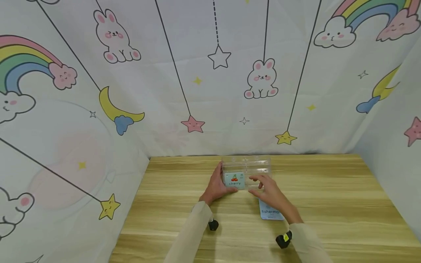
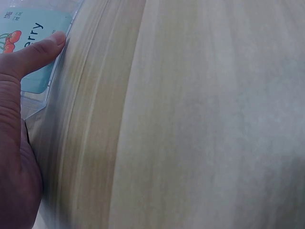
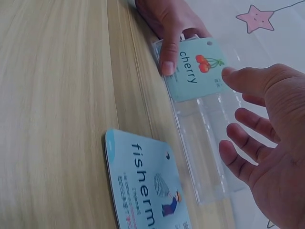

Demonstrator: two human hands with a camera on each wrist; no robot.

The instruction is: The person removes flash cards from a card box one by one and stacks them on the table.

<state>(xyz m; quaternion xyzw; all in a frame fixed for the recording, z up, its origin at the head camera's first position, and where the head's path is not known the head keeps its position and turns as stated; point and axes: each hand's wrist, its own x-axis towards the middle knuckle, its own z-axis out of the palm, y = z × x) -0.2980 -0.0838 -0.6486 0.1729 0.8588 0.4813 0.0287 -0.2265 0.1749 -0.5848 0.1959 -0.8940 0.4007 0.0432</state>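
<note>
A clear plastic divided box [image 1: 258,170] stands on the table, with a light-blue cherry card [image 1: 235,180] lying in its front left compartment. My left hand [image 1: 217,186] grips the box at its front left corner, fingers along the side. Its thumb [image 2: 45,50] reaches over the front wall beside the card's lower edge. Over the front right part of the box hovers my right hand [image 1: 270,191], its fingers spread and loosely bent, with nothing between them. One right fingertip [image 3: 230,74] overlaps the cherry card's edge in the right wrist view.
A blue fisherman card stack [image 3: 145,183] lies on the wooden table [image 1: 164,219] in front of the box, partly covered by my right forearm in the head view. Behind the table hangs a white cloth [image 1: 223,102] printed with rabbits and stars.
</note>
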